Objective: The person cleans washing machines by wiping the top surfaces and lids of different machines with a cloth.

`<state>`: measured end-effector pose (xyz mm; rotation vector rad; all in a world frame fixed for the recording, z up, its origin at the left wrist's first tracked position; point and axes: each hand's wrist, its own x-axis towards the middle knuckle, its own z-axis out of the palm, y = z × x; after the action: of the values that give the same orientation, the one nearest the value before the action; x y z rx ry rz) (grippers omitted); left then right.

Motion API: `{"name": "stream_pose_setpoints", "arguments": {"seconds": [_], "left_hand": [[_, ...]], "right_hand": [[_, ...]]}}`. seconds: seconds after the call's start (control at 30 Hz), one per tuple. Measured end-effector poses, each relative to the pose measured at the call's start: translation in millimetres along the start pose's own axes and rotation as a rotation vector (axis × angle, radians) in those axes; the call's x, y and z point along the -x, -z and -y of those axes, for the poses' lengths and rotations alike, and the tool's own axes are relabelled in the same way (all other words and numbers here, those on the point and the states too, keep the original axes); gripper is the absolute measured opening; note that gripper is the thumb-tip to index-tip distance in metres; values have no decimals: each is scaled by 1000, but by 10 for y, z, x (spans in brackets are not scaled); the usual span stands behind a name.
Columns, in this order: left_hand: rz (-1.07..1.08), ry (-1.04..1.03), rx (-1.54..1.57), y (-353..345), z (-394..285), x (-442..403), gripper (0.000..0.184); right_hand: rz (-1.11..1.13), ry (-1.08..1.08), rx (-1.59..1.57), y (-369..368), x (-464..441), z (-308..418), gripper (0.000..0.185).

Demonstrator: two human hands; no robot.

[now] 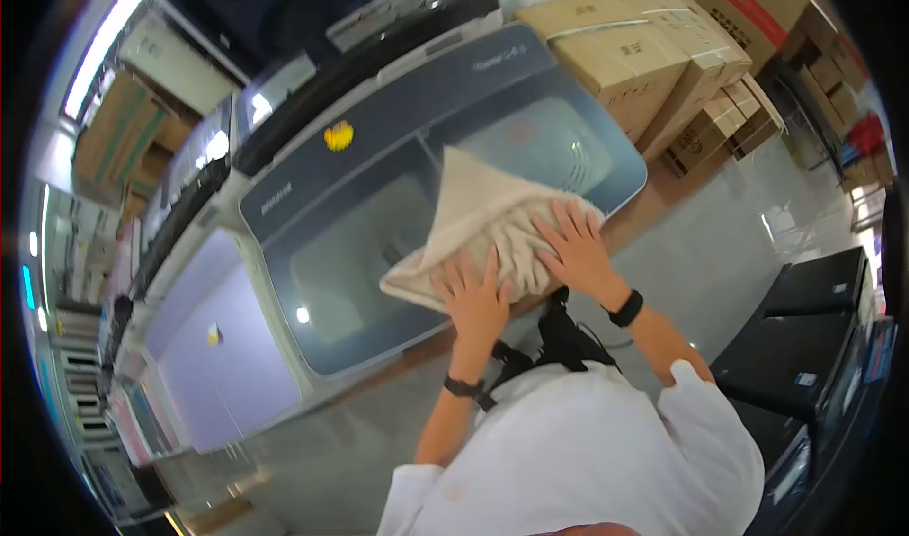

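A beige cloth [507, 233] lies partly folded and wrinkled on the dark glassy lid [346, 223] of a twin-tub washing machine, its front edge near the machine's front. One corner of the cloth points up toward the back panel. My left hand [476, 294] rests on the left part of the cloth with its fingers spread. On the right part, my right hand [576, 252] presses flat, fingers apart, over the bunched folds. Both palms face down, and the cloth's underside is hidden.
A purple-lidded washing machine [222, 337] stands to the left. Cardboard boxes [620, 58] are stacked behind and right of the dark-lidded machine. Black boxy items [795, 337] stand at the right, across the grey tiled floor [705, 242]. More appliances line the back left.
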<state>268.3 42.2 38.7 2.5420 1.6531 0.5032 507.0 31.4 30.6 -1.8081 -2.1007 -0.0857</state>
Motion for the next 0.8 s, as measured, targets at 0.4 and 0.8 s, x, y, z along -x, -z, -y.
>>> {"name": "stream_pose_setpoints", "arguments": {"seconds": [0.4,0.8], "left_hand": [[362,-77,29,-201,-1021,-953,84],[358,-93,-71,-706,-1792,-1501,113]], "right_hand": [[-194,-112,0,183,-332,-1634,48],[-369,-492,-827,16,-285,-2146,43]]}}
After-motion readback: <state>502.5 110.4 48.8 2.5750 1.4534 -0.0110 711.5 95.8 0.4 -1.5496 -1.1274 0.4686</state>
